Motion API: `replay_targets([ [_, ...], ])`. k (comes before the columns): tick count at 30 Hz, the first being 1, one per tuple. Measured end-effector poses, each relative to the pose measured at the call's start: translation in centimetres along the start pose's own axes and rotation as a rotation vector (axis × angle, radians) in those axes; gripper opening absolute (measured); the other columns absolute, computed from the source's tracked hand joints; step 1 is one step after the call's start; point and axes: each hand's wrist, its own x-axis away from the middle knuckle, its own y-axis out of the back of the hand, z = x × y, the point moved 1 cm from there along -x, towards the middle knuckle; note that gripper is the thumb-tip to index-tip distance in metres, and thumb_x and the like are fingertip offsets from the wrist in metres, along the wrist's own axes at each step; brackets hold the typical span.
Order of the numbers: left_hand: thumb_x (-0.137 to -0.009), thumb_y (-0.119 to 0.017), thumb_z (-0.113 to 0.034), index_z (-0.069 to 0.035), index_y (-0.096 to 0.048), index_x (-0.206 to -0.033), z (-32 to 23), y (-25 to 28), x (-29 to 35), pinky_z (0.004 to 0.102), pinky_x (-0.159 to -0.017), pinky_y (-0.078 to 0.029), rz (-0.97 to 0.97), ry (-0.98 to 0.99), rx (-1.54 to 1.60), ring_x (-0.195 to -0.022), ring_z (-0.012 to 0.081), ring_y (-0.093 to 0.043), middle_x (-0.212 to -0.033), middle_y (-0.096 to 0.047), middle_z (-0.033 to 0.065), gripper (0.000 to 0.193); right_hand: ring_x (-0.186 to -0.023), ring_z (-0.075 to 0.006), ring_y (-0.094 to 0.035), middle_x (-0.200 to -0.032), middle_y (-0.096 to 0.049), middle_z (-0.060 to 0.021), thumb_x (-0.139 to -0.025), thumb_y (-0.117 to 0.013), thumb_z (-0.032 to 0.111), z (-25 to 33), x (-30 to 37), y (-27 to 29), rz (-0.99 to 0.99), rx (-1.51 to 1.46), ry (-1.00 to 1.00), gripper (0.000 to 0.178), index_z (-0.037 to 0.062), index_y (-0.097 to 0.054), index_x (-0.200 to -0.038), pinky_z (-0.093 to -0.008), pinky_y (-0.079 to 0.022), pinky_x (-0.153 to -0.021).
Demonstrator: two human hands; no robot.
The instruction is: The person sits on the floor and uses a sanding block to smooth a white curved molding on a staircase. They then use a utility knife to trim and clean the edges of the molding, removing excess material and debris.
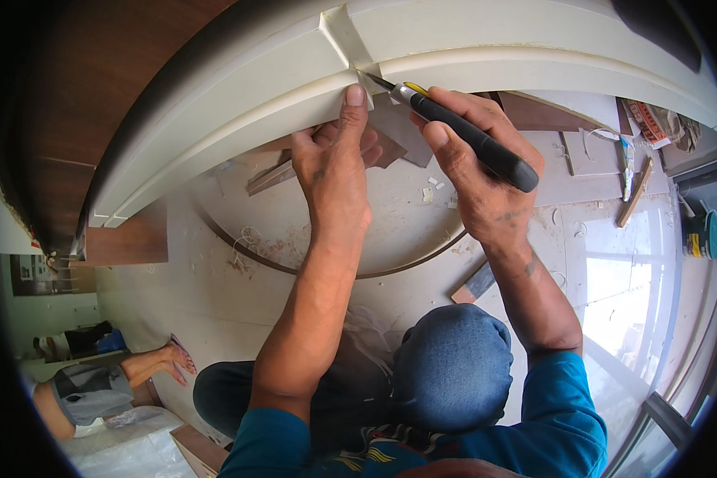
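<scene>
A curved white panel with raised moulding (247,95) arches across the top of the view. A short upright strip (344,38) crosses it above the knife tip. My right hand (498,203) grips a black utility knife (498,158) with a yellow slider. Its blade points up and left and meets the moulding at the gap below the strip. Beside the blade, my left hand (334,171) presses its thumb against the moulding's lower edge. The left fingers curl beneath that edge, partly hidden behind the thumb.
Below lies a dusty floor with a curved dark strip (366,276) and scraps. A dark block (475,284) sits by my knee. At right are a wooden stick (636,191), a white tube (628,167) and a green bucket (703,233). Another person's legs (147,365) extend at lower left.
</scene>
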Motion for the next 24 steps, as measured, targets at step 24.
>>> replay_targets([
  [24, -0.094, -0.080, -0.064, -0.001, -0.057, -0.141, 0.7, 0.5, 0.0, 0.0339, -0.083, -0.058, 0.009, -0.007, -0.074, -0.096, 0.0140, -0.063, -0.121, -0.062, 0.0057, 0.082, -0.103, -0.0199, -0.073, -0.113, -0.078, -0.0121, -0.094, -0.083, 0.010, 0.2, 0.3, 1.6, 0.109, 0.062, 0.086, 0.031, 0.0003, -0.080, -0.123, -0.0334, -0.059, -0.087],
])
